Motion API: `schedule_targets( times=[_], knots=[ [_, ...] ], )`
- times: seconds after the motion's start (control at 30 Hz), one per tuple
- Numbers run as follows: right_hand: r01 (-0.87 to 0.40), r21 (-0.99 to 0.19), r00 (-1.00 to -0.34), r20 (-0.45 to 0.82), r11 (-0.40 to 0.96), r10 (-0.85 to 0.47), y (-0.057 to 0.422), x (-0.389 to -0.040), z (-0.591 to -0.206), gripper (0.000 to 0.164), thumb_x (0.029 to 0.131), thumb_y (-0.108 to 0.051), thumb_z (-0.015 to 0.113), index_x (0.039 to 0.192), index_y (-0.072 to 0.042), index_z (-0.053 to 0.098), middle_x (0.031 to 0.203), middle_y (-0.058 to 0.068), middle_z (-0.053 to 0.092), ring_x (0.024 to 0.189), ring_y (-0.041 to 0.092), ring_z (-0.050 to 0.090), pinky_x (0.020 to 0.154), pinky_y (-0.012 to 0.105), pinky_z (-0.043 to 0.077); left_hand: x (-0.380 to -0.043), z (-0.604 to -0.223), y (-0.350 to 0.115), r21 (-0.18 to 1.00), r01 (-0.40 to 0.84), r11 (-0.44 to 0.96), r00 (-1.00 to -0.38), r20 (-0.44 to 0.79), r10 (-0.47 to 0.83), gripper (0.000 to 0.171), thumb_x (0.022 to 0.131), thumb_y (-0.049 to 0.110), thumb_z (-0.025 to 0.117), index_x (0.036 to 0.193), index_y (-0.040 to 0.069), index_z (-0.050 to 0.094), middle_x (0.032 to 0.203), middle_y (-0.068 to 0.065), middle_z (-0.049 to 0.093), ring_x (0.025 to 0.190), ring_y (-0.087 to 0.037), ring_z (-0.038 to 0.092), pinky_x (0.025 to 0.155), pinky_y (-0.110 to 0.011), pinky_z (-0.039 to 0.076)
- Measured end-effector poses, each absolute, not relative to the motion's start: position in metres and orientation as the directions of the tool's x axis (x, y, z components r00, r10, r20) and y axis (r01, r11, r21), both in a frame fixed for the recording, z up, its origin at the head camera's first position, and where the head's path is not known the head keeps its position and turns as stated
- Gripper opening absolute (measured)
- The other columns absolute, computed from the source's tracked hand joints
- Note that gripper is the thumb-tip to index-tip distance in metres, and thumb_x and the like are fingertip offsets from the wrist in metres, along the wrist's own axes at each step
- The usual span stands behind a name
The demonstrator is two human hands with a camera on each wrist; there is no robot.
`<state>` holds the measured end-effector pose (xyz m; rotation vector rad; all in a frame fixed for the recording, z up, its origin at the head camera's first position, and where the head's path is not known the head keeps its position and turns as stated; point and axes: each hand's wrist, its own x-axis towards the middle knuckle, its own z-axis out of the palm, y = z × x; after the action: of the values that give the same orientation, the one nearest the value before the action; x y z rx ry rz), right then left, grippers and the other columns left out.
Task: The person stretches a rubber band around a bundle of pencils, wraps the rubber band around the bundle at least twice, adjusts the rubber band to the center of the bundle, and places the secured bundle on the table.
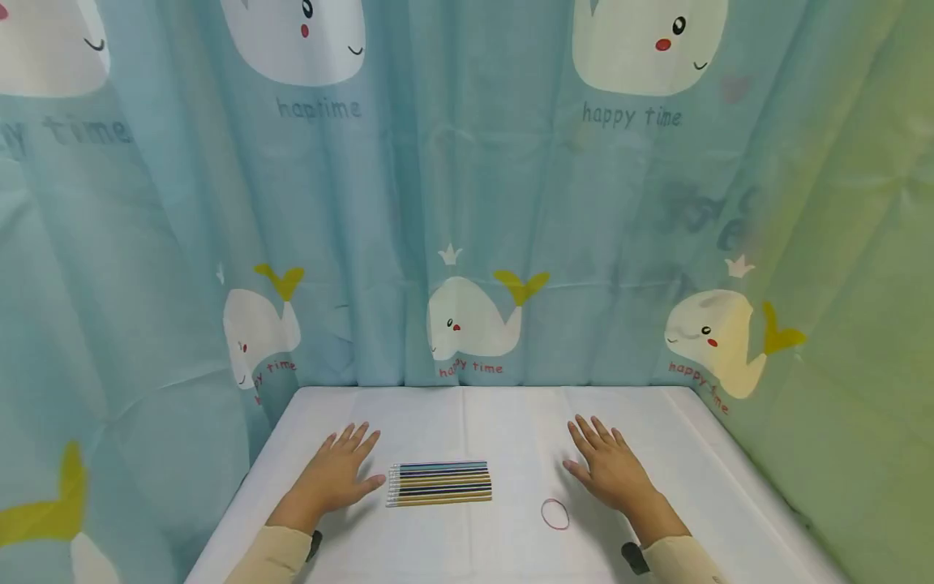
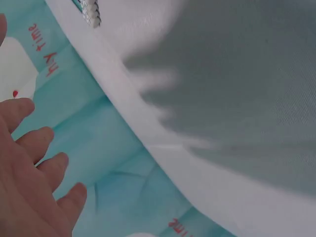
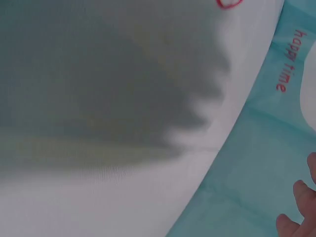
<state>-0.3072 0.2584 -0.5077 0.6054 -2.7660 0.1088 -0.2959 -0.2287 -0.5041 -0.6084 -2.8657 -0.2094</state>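
Note:
Side by side near the middle of the table lie several pencils (image 1: 439, 484) in gold, dark and blue, their pale ends toward the left. To their left, my left hand (image 1: 339, 474) has its fingers spread, the thumb close to the pencil ends. A thin pinkish-red ring (image 1: 555, 514), like a rubber band, lies to the right of the pencils. Just beyond it my right hand (image 1: 613, 470) is spread too and holds nothing. In the left wrist view the pale pencil ends (image 2: 91, 14) show at the top; in the right wrist view part of the red ring (image 3: 229, 4) shows.
A white cloth covers the table (image 1: 525, 414). Behind it and along both sides hangs a blue-green curtain (image 1: 394, 308) with white whales printed on it, close against the table's far edge. Both hands cast shadows on the cloth.

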Motion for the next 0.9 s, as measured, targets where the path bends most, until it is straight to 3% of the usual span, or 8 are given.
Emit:
schedule_targets(
  times=[0.23,0.4,0.7,0.9],
  knots=[
    [-0.454,-0.049,-0.874,0.220,0.890,-0.433,0.238,-0.310,-0.513,0.077,0.095,-0.053,0.053,0.149,-0.001,0.034,0.155,0.014,0.030,0.142,0.035,0.025,0.109,0.057,0.022,-0.306,-0.511,-0.217,0.120,0.455,0.882,-0.883,0.187,0.430,0.095,0.079,0.062,0.067,0.146,0.002,0.039,0.150,-0.023,0.036,0.137,-0.043,0.033,0.106,-0.058,0.027],
    [-0.455,-0.055,-0.886,0.130,0.889,-0.445,0.223,-0.313,-0.521,0.081,0.093,-0.059,0.049,0.149,-0.003,0.034,0.155,0.013,0.031,0.142,0.033,0.025,0.111,0.054,0.021,-0.309,-0.519,-0.203,0.142,0.481,0.865,-0.875,0.136,0.465,0.105,0.074,0.069,0.067,0.145,-0.002,0.038,0.148,-0.023,0.039,0.134,-0.043,0.037,0.105,-0.057,0.031],
    [-0.526,-0.062,-0.848,0.116,0.848,-0.518,0.182,-0.327,-0.529,0.088,0.089,-0.068,0.046,0.147,-0.002,0.038,0.151,0.014,0.038,0.140,0.034,0.031,0.109,0.054,0.026,-0.310,-0.520,-0.188,0.182,0.462,0.868,-0.886,0.062,0.459,0.105,0.067,0.063,0.076,0.143,-0.002,0.042,0.145,-0.022,0.043,0.131,-0.043,0.041,0.104,-0.057,0.032],
    [-0.546,-0.052,-0.836,0.102,0.836,-0.539,0.159,-0.334,-0.533,0.094,0.083,-0.074,0.050,0.146,-0.004,0.041,0.148,0.013,0.042,0.137,0.033,0.036,0.108,0.053,0.029,-0.316,-0.520,-0.180,0.128,0.474,0.871,-0.880,0.040,0.473,0.101,0.062,0.058,0.083,0.139,0.001,0.049,0.138,-0.016,0.053,0.126,-0.034,0.049,0.101,-0.051,0.038]
  ],
)
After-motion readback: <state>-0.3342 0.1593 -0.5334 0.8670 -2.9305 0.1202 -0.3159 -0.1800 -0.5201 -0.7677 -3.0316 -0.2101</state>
